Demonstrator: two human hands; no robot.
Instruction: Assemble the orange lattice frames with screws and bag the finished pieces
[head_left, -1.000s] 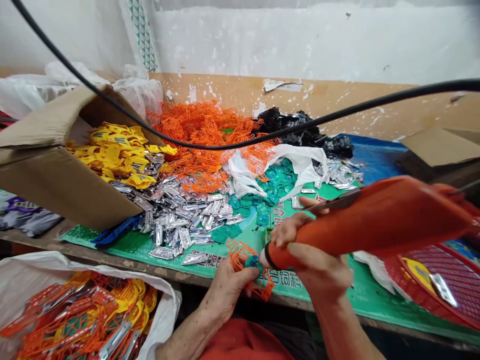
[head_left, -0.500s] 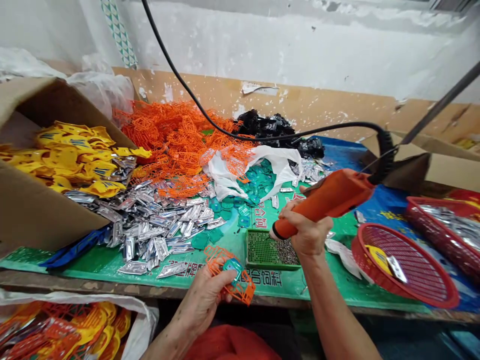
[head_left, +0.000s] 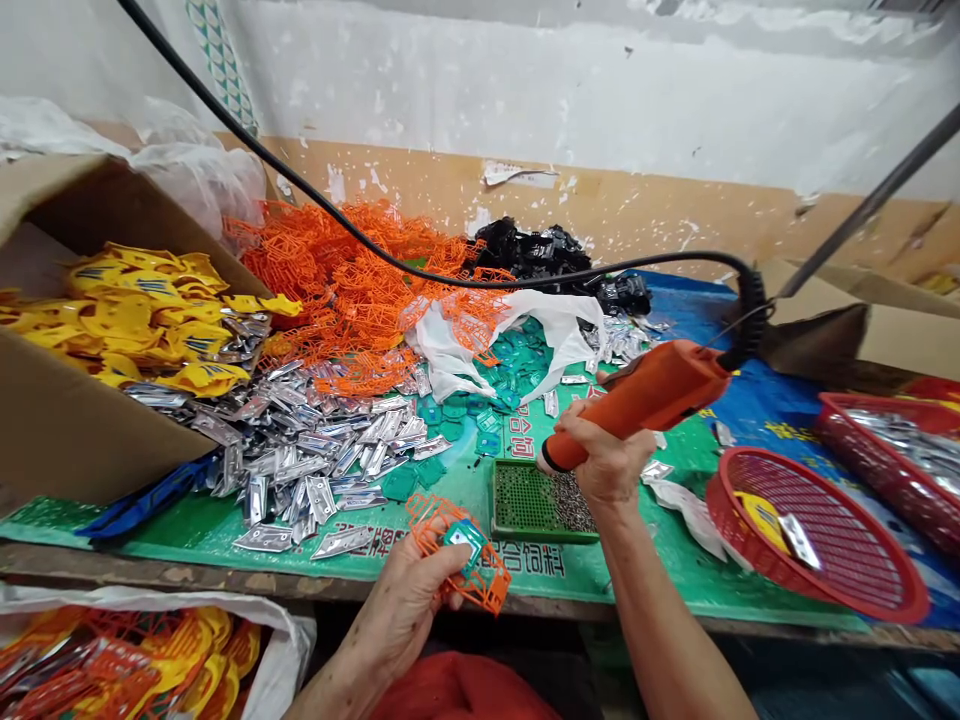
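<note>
My left hand [head_left: 409, 585] pinches an orange plastic lattice frame [head_left: 491, 585] with a teal plastic piece [head_left: 459, 540] lying on it, the thumb pressed on top near the table's front edge. Wrapped around an orange electric screwdriver [head_left: 637, 400] is my right hand [head_left: 611, 460]. The screwdriver tilts down to the left, its pale nose over a green perforated tray [head_left: 517, 500]. Small screws [head_left: 574, 500] fill the tray's right part. The bit's tip cannot be made out.
Silver metal plates [head_left: 300, 450] are heaped at left beside a cardboard box [head_left: 90, 430] of yellow parts. Orange frames [head_left: 352, 270] pile up behind. Teal pieces [head_left: 517, 360] spill from a white bag. A red basket [head_left: 817, 520] stands at right. A black cable [head_left: 315, 200] arches overhead.
My right hand and the screwdriver have shifted slightly left, and the cable has swung with them. My left hand stays nearly in place, holding the orange frame and teal piece.
</note>
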